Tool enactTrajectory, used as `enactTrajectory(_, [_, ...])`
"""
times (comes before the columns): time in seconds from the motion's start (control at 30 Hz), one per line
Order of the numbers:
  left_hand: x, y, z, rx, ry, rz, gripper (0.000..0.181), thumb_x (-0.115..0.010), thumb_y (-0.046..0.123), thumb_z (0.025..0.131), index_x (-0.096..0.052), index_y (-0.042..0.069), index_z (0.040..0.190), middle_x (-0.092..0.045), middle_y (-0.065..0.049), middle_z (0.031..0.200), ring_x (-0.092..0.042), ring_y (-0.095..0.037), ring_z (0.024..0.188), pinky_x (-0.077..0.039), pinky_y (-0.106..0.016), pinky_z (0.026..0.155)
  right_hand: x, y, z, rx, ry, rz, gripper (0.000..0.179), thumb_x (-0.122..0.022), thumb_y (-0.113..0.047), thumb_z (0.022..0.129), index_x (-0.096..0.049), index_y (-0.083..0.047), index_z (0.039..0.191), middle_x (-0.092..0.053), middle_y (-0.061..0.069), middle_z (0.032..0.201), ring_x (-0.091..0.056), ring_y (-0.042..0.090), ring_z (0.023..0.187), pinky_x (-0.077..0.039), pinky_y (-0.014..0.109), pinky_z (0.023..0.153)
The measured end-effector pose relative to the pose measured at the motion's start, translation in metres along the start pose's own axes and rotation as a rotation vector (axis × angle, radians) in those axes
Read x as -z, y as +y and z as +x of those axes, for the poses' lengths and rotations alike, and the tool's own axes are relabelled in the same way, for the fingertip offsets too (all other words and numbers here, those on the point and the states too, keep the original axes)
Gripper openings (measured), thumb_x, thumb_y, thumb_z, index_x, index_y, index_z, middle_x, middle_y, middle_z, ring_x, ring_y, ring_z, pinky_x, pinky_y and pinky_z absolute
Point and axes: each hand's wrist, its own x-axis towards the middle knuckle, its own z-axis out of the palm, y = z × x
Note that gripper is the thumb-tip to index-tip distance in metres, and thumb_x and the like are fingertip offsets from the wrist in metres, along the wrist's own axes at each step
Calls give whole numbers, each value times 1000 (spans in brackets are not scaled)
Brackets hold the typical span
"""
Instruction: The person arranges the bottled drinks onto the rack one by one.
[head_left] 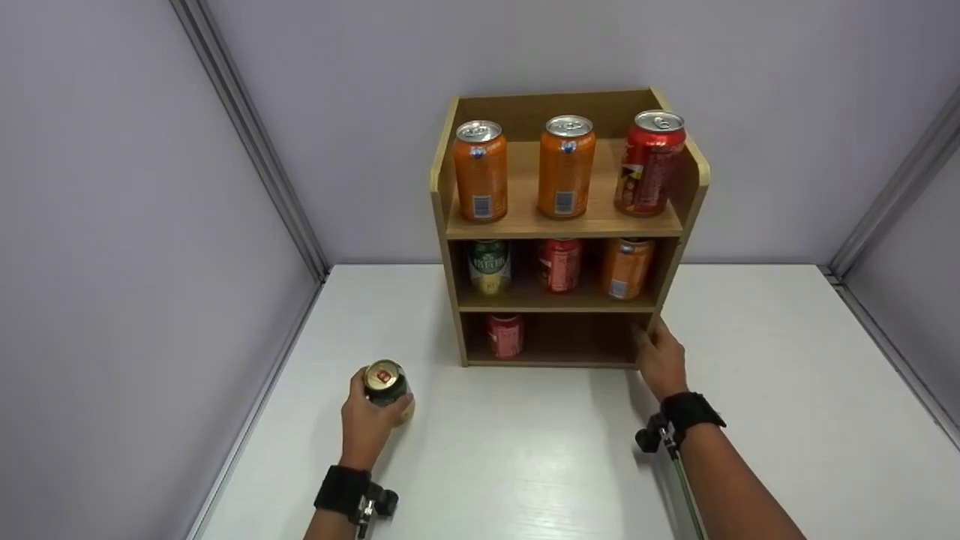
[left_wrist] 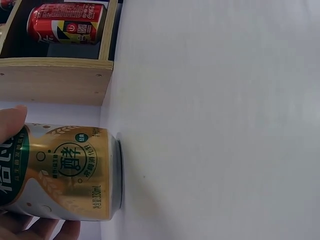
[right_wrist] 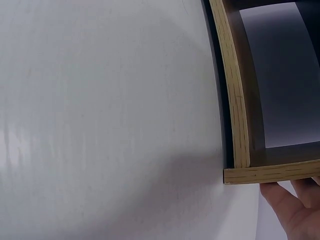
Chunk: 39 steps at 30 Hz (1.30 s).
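Note:
A green, white and gold drink can (left_wrist: 75,170) stands upright on the white table at the left. My left hand (head_left: 369,420) is wrapped round it, the thumb on the near right side. To its right is a small three-tier wooden shelf (head_left: 555,364). Low on the shelf's right side panel, my right hand (head_left: 664,367) grips the panel, with fingers (right_wrist: 280,200) on the outer face; part of this hand is in shadow at the lowest compartment. That compartment holds one red can (head_left: 505,336), at its left end.
On the top tier stand two orange cans (head_left: 481,172) and a red can (head_left: 651,165). The middle tier has a green can (head_left: 490,268), a red can (head_left: 560,265) and an orange can (head_left: 628,268). Grey walls (head_left: 337,135) enclose the table (head_left: 517,457) at the back and sides.

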Motion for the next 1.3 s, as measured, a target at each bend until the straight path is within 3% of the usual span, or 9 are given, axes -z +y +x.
enactTrajectory(0.17, [1, 3, -5, 7, 17, 11, 85, -88, 16, 69, -41, -1, 138, -53, -26, 132, -50, -37, 123, -39, -50, 99, 0, 0, -1, -16, -12, 12, 56, -41, -42, 103, -30, -21, 154, -44, 18, 145, -41, 36, 131, -34, 51, 102])
enactTrajectory(0.33, [-1, 19, -8, -24, 12, 22, 87, -89, 19, 67, -43, -1, 137, -56, -24, 129, -52, -35, 121, -40, -49, 98, 1, -3, -1, 0, 1, 7, 57, -41, -44, 103, -32, -18, 153, -46, 19, 143, -42, 37, 130, -35, 51, 102])
enactTrajectory(0.53, [1, 52, -7, -120, 7, 13, 87, -90, 22, 65, -46, 2, 137, -59, -18, 127, -56, -33, 115, -43, -49, 94, 1, -1, -2, -17, -11, 23, 58, -40, -44, 103, -31, -18, 154, -45, 20, 144, -42, 37, 130, -35, 51, 102])
enactTrajectory(0.77, [-6, 95, -6, -296, 3, 4, 81, -93, 21, 63, -52, 1, 130, -63, -13, 120, -61, -28, 108, -47, -46, 89, 2, -3, -1, -12, -6, 16, 56, -41, -43, 103, -32, -19, 153, -49, 20, 140, -49, 37, 122, -39, 50, 96])
enactTrajectory(0.97, [-18, 125, -8, -418, -24, -5, 80, -93, 25, 63, -53, 0, 127, -64, -10, 117, -62, -22, 105, -49, -41, 87, 3, -6, 0, -27, 8, -23, 53, -39, -43, 104, -32, -25, 153, -56, 18, 133, -59, 34, 96, -44, 44, 79])
enactTrajectory(1.2, [-44, 141, -14, -439, -95, 3, 80, -92, 33, 63, -53, 3, 126, -63, -8, 116, -61, -19, 106, -49, -38, 87, 1, -4, -1, -23, 4, -7, 52, -39, -41, 104, -32, -24, 153, -59, 19, 126, -59, 33, 83, -46, 40, 70])
enactTrajectory(1.3, [-59, 142, -17, -440, -118, 11, 81, -91, 38, 64, -53, 4, 126, -63, -8, 116, -61, -18, 106, -49, -38, 87, 0, -4, -2, -20, 3, -6, 53, -39, -41, 104, -31, -24, 153, -58, 18, 128, -60, 33, 86, -46, 40, 71])
